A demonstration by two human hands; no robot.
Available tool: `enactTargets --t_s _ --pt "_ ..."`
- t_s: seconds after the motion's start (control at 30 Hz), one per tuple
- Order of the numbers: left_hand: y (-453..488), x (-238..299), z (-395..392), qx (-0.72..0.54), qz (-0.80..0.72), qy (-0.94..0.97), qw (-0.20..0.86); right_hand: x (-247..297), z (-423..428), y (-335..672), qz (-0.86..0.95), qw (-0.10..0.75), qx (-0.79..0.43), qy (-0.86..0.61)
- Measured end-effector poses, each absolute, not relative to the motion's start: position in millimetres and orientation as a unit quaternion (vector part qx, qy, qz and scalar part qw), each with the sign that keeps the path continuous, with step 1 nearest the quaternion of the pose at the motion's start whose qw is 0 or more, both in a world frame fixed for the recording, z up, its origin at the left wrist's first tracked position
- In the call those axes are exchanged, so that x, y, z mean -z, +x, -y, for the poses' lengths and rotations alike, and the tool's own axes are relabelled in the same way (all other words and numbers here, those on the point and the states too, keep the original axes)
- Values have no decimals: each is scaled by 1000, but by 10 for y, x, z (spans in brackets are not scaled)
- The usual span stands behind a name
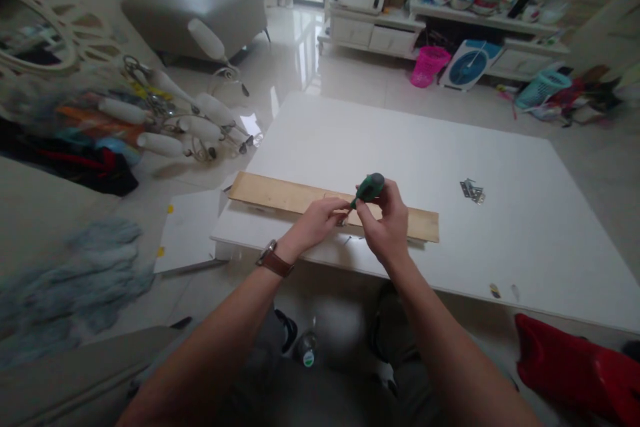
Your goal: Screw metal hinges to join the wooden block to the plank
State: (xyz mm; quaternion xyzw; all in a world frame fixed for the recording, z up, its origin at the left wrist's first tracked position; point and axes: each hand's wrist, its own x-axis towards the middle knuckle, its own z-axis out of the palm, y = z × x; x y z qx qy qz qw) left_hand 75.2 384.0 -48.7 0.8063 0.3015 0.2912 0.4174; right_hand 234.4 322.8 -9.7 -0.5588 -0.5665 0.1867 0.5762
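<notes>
My right hand (387,223) is closed around a green and black screwdriver (371,187), its handle tilted up and its shaft pointing down at a wooden board (280,195). Beside the shaft, the fingers of my left hand (320,219) are pinched together over the board's near edge. Whatever is between them is mostly hidden; a small bit of metal shows under the fingertips. The board lies flat along the near side of a large white panel (400,140). Close to the board's front edge lies a small dark screw (347,240).
Metal hinge-like plates (473,191) lie in a small pile on the panel's right. A small yellow and dark piece (495,290) is near its front edge. A chandelier (185,127) stands on the floor at left, and a red object (575,363) at lower right.
</notes>
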Motion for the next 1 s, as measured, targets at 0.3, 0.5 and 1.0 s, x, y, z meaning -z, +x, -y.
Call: enactTargets --t_s 0.3,0.5,1.0 --pt "827 504 -3805 -302 -352 786 408 67 -3282 2319 550 528 -212 -611" --pt "841 492 -3812 -315 -348 771 431 121 -3287 2314 536 533 -250 -605" --pt "857 537 -3792 -334 -365 752 435 154 -3317 2346 554 450 -258 -651"
